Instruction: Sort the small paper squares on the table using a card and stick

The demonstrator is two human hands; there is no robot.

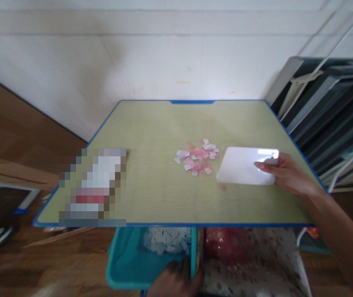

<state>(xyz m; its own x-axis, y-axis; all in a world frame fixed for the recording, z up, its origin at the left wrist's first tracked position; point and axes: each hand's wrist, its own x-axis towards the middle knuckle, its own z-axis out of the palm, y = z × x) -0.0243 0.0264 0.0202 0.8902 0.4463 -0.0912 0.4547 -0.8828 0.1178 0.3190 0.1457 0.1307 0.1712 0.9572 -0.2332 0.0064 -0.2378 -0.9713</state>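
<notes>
My right hand (286, 171) holds a thin white plastic plate (241, 165) by its right end, thumb on top and fingers out of sight beneath. The plate is low over the tabletop, with its left edge beside a loose pile of small white paper-like squares and pink bits (197, 156). I cannot tell whether it touches the table. Below the table's front edge, my left hand (178, 280) is closed on the right rim of a teal plastic bin (126, 268). Many small white squares (167, 240) lie inside the bin.
The yellow-green table (151, 123) has a blue edge and stands against a white wall (164, 62). A pixel-blurred item (98, 181) lies at its left. Folded dark panels (334, 95) lean at the right. A speckled cloth with a red patch (250, 264) is beside the bin.
</notes>
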